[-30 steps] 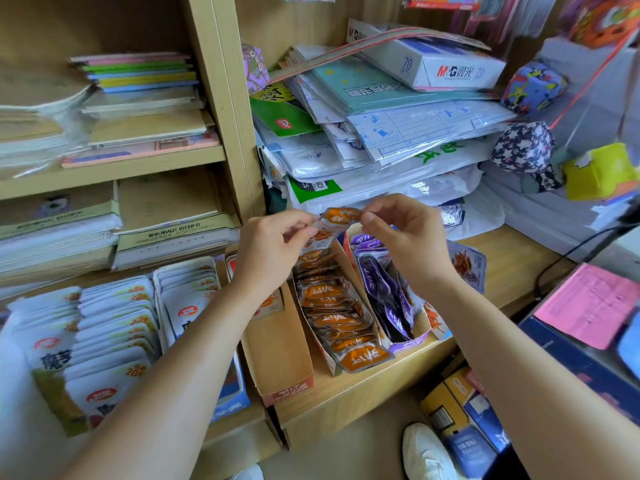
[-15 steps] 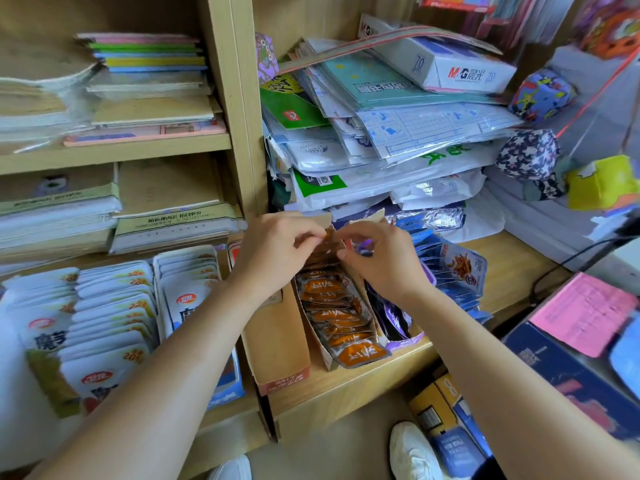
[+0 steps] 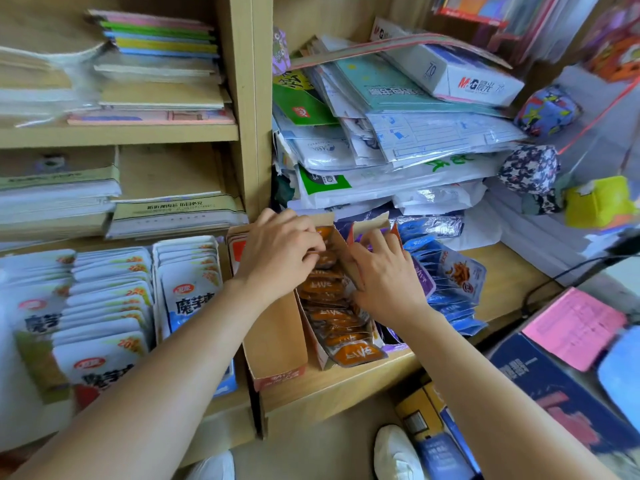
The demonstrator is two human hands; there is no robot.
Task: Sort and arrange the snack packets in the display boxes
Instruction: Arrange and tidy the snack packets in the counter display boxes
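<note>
At centre frame, both hands work the far end of the box [image 3: 341, 245] of orange packets [image 3: 332, 317], which lie in an overlapped row from its back to its front lip. The left hand [image 3: 280, 254] has its fingers curled onto the rearmost orange packets, seemingly pinching them. The right hand [image 3: 384, 275] lies flatter, with relaxed fingers across the box's right wall and the thumb inside. To do this step well, I would brace that wall with the right hand, seat the rear packets upright and facing one way, then press the row back so it stands even. Just right of centre, purple packets [image 3: 424, 277] sit under the right palm and could be dragged out of line, and beyond them blue packets [image 3: 457, 271] spill loosely. A brown carton [image 3: 277, 341] adjoins on the left, its contents hidden. White packets [image 3: 187, 292] fill the lower left. A slumping paper stack [image 3: 415, 140] overhangs at upper right, crowding the box's back end.
</note>
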